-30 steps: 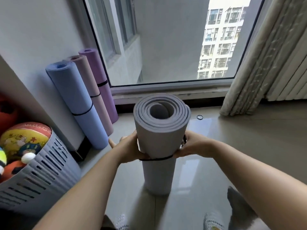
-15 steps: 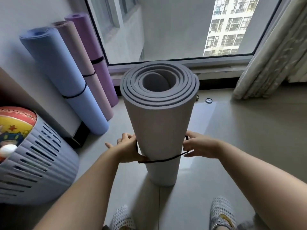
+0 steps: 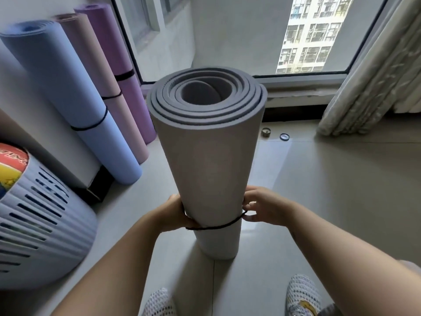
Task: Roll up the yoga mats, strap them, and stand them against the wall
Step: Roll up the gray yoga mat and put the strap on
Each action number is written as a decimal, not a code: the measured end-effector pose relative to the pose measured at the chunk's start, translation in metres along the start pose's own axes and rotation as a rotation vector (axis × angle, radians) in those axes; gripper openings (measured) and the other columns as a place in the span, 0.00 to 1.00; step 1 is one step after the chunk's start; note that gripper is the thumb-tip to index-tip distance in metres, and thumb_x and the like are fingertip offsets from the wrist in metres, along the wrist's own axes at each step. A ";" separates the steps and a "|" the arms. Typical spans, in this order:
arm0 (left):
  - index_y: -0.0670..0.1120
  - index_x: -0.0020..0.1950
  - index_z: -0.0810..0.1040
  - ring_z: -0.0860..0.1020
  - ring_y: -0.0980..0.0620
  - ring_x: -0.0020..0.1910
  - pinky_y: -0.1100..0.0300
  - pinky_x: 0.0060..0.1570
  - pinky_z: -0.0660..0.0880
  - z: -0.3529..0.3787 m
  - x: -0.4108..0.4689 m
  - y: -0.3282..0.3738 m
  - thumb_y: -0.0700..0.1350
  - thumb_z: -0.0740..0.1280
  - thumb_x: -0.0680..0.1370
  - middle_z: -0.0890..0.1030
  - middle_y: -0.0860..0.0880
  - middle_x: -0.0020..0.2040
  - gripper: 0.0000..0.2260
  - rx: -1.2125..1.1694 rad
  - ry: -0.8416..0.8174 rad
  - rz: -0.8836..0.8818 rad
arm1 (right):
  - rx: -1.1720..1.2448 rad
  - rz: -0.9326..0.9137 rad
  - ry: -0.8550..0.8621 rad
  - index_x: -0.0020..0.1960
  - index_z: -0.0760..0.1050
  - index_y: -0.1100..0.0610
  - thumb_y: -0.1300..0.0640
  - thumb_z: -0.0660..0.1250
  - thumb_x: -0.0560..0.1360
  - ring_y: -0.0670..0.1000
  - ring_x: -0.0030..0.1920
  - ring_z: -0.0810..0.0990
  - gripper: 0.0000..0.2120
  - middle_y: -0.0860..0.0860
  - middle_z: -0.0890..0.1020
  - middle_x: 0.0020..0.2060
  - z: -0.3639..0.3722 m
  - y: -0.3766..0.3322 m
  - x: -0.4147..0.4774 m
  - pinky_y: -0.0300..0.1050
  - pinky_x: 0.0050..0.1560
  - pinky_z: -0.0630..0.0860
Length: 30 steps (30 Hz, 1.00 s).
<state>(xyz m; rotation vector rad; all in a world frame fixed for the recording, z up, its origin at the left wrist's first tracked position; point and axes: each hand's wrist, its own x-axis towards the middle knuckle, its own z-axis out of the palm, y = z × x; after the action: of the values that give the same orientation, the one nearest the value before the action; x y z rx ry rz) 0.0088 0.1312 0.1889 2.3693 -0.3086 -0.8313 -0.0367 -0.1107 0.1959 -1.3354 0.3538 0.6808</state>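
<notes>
A rolled grey mat stands upright on its end on the pale tiled floor, directly in front of you and between your two arms. Its open spiral top faces the camera. A thin black strap circles the roll low down, a little above its base.

Your left hand wraps the left side of the grey mat at strap level, thumb at the front against the cord, fingers curled out of sight behind the roll. Whether those hidden fingers also catch the strap, you cannot tell from here. Your right hand is at the right side of the roll, its fingertips pinching the black strap where it lifts slightly off the mat's surface.

To the left, three strapped mats lean against the white wall beside the window: a blue mat nearest, a pink mat behind it, and a purple mat closest to the glass. Each has a dark band round its middle.

A slatted grey basket sits at lower left with a colourful ball inside. A cream curtain hangs at right. Two small round objects lie on the floor near the sill. The toes of your mesh shoes show at the bottom edge.
</notes>
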 end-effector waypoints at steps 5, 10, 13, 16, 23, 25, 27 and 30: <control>0.49 0.49 0.76 0.77 0.54 0.43 0.60 0.45 0.74 -0.005 -0.014 0.009 0.35 0.68 0.69 0.79 0.52 0.42 0.12 -0.208 -0.129 -0.135 | 0.031 0.029 0.030 0.48 0.81 0.53 0.70 0.61 0.73 0.50 0.39 0.73 0.15 0.53 0.73 0.40 0.003 0.001 -0.007 0.43 0.42 0.78; 0.56 0.62 0.74 0.79 0.51 0.59 0.47 0.56 0.74 -0.014 -0.021 0.004 0.31 0.59 0.77 0.83 0.50 0.56 0.22 -0.477 -0.218 -0.186 | 0.027 0.020 0.107 0.49 0.82 0.56 0.71 0.62 0.73 0.50 0.39 0.77 0.15 0.54 0.77 0.40 0.002 0.000 -0.014 0.47 0.43 0.80; 0.52 0.62 0.73 0.81 0.44 0.56 0.44 0.54 0.76 -0.013 -0.020 0.002 0.31 0.58 0.76 0.83 0.41 0.54 0.21 -0.589 -0.122 -0.226 | 0.006 0.009 0.127 0.55 0.81 0.59 0.72 0.61 0.73 0.53 0.43 0.78 0.17 0.56 0.80 0.42 0.005 0.000 -0.016 0.49 0.43 0.81; 0.49 0.63 0.69 0.82 0.45 0.54 0.43 0.50 0.79 -0.012 -0.021 0.007 0.34 0.61 0.77 0.83 0.40 0.52 0.17 -0.646 -0.019 -0.230 | -0.104 -0.033 0.257 0.61 0.77 0.56 0.70 0.64 0.73 0.53 0.52 0.79 0.20 0.58 0.82 0.48 0.010 -0.002 -0.017 0.50 0.41 0.82; 0.54 0.72 0.62 0.75 0.47 0.57 0.42 0.51 0.77 -0.025 -0.046 0.041 0.32 0.59 0.76 0.72 0.48 0.66 0.28 -0.464 0.148 -0.115 | -0.524 -0.345 0.409 0.78 0.48 0.44 0.67 0.67 0.73 0.55 0.65 0.72 0.44 0.53 0.61 0.74 0.035 -0.049 -0.073 0.41 0.46 0.77; 0.55 0.74 0.60 0.74 0.43 0.59 0.41 0.55 0.76 -0.037 -0.061 0.058 0.31 0.59 0.77 0.70 0.49 0.66 0.30 -0.476 0.274 -0.025 | -0.672 -0.530 0.412 0.77 0.41 0.40 0.66 0.68 0.71 0.53 0.72 0.64 0.49 0.48 0.55 0.76 0.045 -0.074 -0.106 0.46 0.56 0.76; 0.58 0.75 0.58 0.75 0.46 0.60 0.46 0.54 0.77 -0.052 -0.079 0.076 0.32 0.59 0.78 0.70 0.52 0.64 0.31 -0.516 0.380 0.118 | -0.807 -0.682 0.424 0.76 0.40 0.36 0.62 0.70 0.70 0.49 0.73 0.60 0.51 0.44 0.53 0.75 0.061 -0.097 -0.140 0.46 0.63 0.72; 0.62 0.74 0.55 0.76 0.61 0.54 0.63 0.47 0.76 -0.073 -0.115 0.103 0.35 0.61 0.78 0.71 0.60 0.60 0.32 -0.467 0.487 0.324 | -1.015 -0.749 0.444 0.75 0.43 0.33 0.55 0.72 0.69 0.52 0.76 0.53 0.48 0.45 0.47 0.76 0.092 -0.118 -0.173 0.41 0.67 0.61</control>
<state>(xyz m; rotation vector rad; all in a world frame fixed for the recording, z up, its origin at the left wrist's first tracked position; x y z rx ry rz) -0.0368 0.1293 0.3538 1.9293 -0.2506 -0.1370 -0.1064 -0.0747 0.4112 -2.4059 -0.2100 -0.1465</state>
